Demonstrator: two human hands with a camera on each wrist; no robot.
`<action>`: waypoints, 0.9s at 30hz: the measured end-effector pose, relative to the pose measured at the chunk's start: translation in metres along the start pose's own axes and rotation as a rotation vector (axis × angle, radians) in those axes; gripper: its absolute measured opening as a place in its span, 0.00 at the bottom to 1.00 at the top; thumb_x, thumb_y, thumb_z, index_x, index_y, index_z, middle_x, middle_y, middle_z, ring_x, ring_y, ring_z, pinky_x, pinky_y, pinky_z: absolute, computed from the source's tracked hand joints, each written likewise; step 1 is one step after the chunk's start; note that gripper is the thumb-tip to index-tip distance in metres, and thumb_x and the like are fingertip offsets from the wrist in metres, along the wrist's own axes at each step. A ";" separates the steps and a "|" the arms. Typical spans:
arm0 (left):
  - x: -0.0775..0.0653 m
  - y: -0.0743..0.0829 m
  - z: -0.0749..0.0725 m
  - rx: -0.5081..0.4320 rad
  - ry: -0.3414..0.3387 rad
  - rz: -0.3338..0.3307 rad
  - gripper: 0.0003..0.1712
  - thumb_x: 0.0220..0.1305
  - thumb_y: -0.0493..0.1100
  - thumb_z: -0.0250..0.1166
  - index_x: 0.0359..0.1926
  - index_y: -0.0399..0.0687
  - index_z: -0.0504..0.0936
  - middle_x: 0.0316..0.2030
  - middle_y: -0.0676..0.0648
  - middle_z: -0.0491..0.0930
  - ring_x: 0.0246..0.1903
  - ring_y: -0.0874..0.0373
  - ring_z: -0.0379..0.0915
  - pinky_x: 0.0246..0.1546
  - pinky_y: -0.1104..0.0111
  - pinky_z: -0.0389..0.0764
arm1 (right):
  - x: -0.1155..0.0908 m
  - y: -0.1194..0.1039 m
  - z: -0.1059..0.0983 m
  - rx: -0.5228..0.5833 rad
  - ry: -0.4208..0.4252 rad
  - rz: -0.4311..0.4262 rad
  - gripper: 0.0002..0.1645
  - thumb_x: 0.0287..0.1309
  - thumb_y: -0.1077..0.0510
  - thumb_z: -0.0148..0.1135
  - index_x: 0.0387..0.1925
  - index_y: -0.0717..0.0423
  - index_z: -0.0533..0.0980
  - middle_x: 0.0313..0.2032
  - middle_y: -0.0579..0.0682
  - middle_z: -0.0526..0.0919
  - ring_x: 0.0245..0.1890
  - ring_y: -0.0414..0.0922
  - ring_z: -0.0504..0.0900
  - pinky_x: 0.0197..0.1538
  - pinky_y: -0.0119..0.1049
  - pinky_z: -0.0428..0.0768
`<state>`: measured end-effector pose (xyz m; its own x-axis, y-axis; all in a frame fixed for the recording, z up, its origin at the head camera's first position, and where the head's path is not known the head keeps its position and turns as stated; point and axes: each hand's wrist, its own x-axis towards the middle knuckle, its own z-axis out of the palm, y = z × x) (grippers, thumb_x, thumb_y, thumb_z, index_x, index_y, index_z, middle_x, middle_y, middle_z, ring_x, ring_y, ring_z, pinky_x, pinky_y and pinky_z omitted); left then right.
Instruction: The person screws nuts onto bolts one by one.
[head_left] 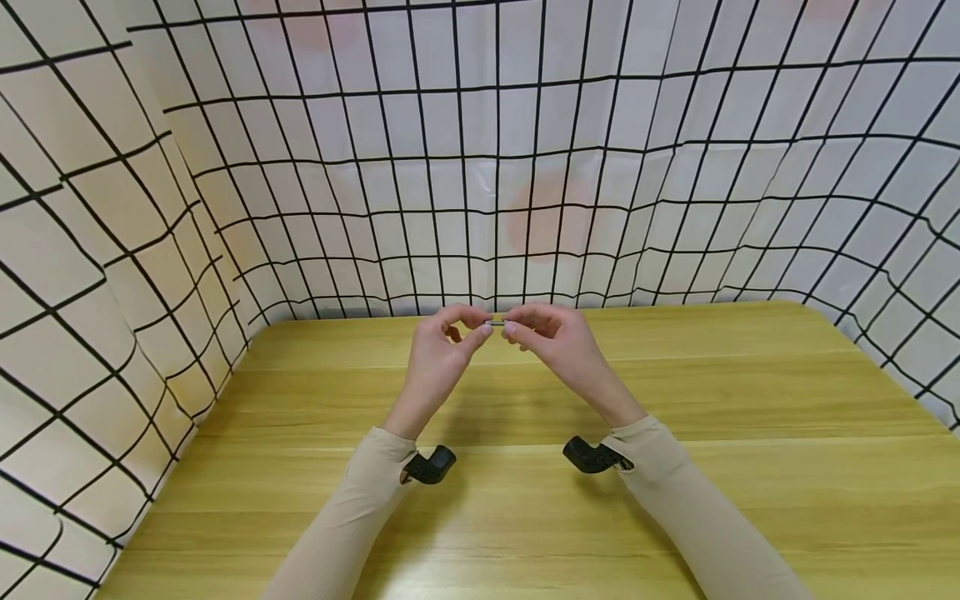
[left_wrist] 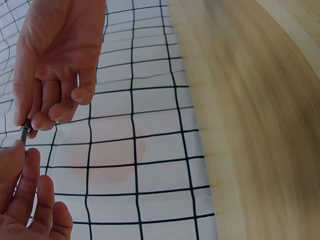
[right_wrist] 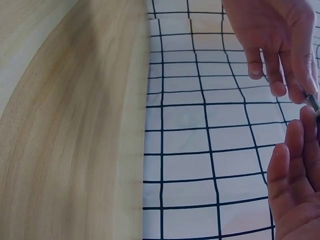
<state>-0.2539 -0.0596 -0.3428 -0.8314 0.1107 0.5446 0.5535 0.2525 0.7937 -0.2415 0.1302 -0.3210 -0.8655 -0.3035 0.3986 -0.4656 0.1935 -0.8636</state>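
Note:
Just above the far part of the table, a small metal bolt lies level between both hands. My left hand pinches one end between thumb and forefinger. From the other side my right hand pinches the opposite end the same way. In the left wrist view, a wider dark part of the bolt shows at the right hand's fingertips. Threads show on the bolt's shank in the right wrist view, beside the left fingertips. Both ends are partly hidden by the fingers.
A wooden table stretches under both arms. White sheeting with a black grid stands behind it and along both sides. Black wrist mounts stick out from the beige sleeves above the tabletop.

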 end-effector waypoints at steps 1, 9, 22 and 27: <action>0.000 0.000 0.000 -0.003 -0.001 0.001 0.04 0.63 0.38 0.69 0.38 0.44 0.86 0.36 0.51 0.83 0.38 0.59 0.73 0.38 0.63 0.69 | 0.000 0.000 0.000 -0.001 -0.002 -0.001 0.11 0.68 0.60 0.60 0.46 0.65 0.80 0.39 0.61 0.83 0.37 0.48 0.80 0.44 0.43 0.79; -0.001 0.000 0.002 -0.029 -0.007 0.005 0.05 0.62 0.36 0.69 0.39 0.43 0.87 0.37 0.50 0.83 0.39 0.56 0.74 0.38 0.62 0.68 | 0.005 0.013 0.000 -0.007 0.005 -0.018 0.09 0.69 0.60 0.58 0.40 0.63 0.81 0.34 0.60 0.83 0.37 0.56 0.80 0.43 0.47 0.80; -0.002 -0.001 0.006 -0.025 0.006 0.011 0.05 0.62 0.37 0.70 0.39 0.43 0.87 0.37 0.48 0.84 0.39 0.55 0.74 0.37 0.61 0.67 | 0.009 0.037 0.000 0.017 0.032 -0.038 0.15 0.70 0.51 0.58 0.35 0.59 0.81 0.29 0.56 0.83 0.33 0.53 0.79 0.37 0.39 0.80; -0.002 -0.001 0.005 -0.002 0.009 0.005 0.05 0.63 0.37 0.69 0.39 0.43 0.87 0.37 0.51 0.83 0.39 0.57 0.74 0.37 0.62 0.68 | 0.009 0.036 0.001 0.009 0.009 -0.017 0.18 0.72 0.48 0.54 0.42 0.58 0.81 0.34 0.55 0.83 0.36 0.52 0.79 0.39 0.41 0.80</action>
<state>-0.2532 -0.0557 -0.3457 -0.8282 0.1035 0.5508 0.5577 0.2501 0.7915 -0.2661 0.1337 -0.3490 -0.8590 -0.2979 0.4163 -0.4788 0.1799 -0.8593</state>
